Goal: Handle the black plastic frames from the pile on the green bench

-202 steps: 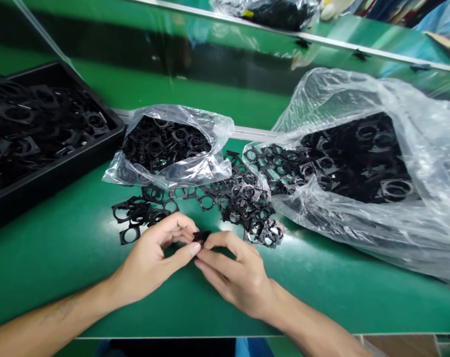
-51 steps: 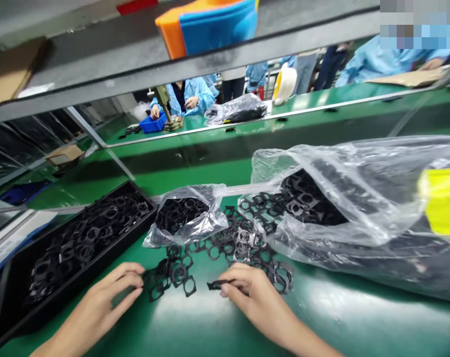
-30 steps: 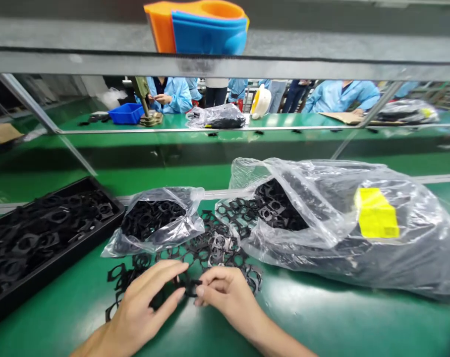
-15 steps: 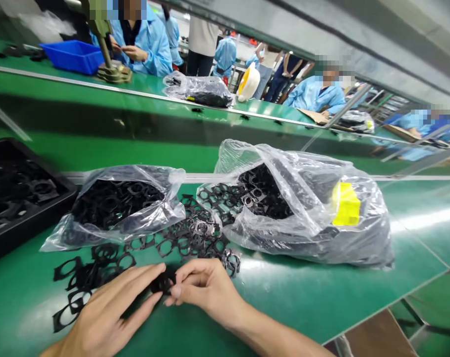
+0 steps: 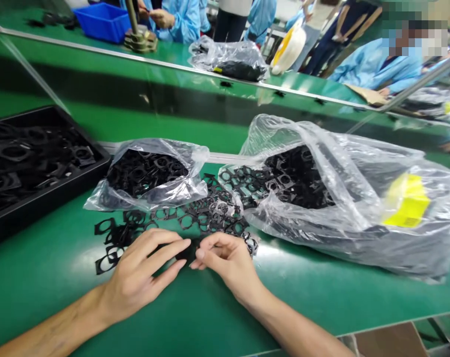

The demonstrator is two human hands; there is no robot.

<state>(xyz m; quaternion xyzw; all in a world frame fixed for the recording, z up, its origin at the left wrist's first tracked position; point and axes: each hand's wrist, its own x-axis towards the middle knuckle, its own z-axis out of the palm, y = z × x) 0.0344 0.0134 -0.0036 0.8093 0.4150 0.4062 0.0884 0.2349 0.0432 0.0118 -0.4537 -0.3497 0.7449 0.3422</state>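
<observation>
At the far left a black tray (image 5: 50,191) sits on the green bench (image 5: 314,297), heaped with black plastic parts. Just to its right lies a small clear bag (image 5: 154,193) of the same ring-shaped frames, its mouth turned toward the tray. In front of this bag and past its right side, loose parts (image 5: 210,215) are spread flat on the bench, some linked in strips.

The left hand (image 5: 141,277) lies low over the near edge of that scatter, with the forearm coming in from the lower left. Its fingers are nearly straight, and the thumb and forefinger are drawn together on a small black part (image 5: 185,254). That part sits just above the bench between the two hands, right at the front of the loose parts, and is mostly covered by fingertips. The right hand (image 5: 230,263) meets it from the other side. Its fingers are curled and its thumb and forefinger are pinched closed on the same piece, so both hands have hold of it.

To the right, touching the scatter, a large clear bag (image 5: 344,163) lies on its side. Its open mouth spills black frames toward the middle, and a yellow label (image 5: 407,201) shows through the plastic near its far end.

On the far bench, from left to right, stand a blue bin (image 5: 102,22), another bag of dark parts (image 5: 232,59), and people in light blue coats (image 5: 373,69).
</observation>
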